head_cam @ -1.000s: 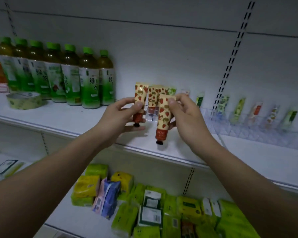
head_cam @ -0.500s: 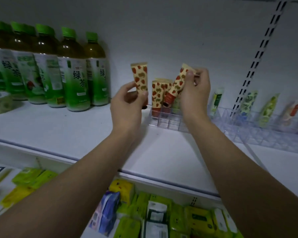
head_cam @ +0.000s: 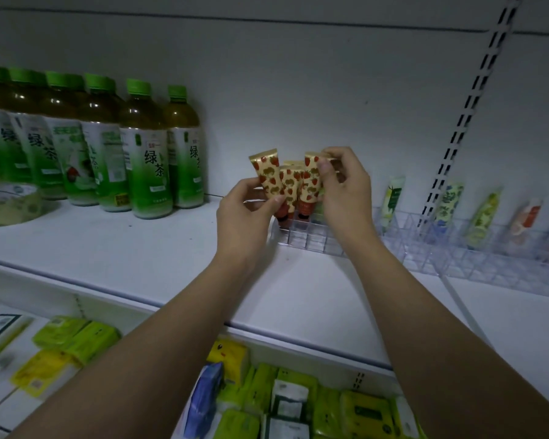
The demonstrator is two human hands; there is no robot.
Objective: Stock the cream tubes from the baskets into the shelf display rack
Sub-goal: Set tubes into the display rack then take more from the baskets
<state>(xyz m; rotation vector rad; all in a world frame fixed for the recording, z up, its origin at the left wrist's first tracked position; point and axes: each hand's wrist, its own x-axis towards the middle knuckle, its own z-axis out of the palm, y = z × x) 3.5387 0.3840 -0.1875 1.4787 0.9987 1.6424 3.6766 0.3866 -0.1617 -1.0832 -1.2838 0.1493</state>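
Head view shows the left hand (head_cam: 244, 213) pinching one strawberry tube (head_cam: 267, 175) just left of the clear rack (head_cam: 425, 248) while the right hand (head_cam: 346, 188) pinches another tube (head_cam: 309, 182) over its end slots, where a tilted entry could topple the standing tubes (head_cam: 290, 185).

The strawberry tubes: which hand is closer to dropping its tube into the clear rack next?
Probably the right hand. Its strawberry tube stands cap-down directly over the clear rack, beside tubes already slotted. The left hand pinches its tube tilted, off the rack's left end.
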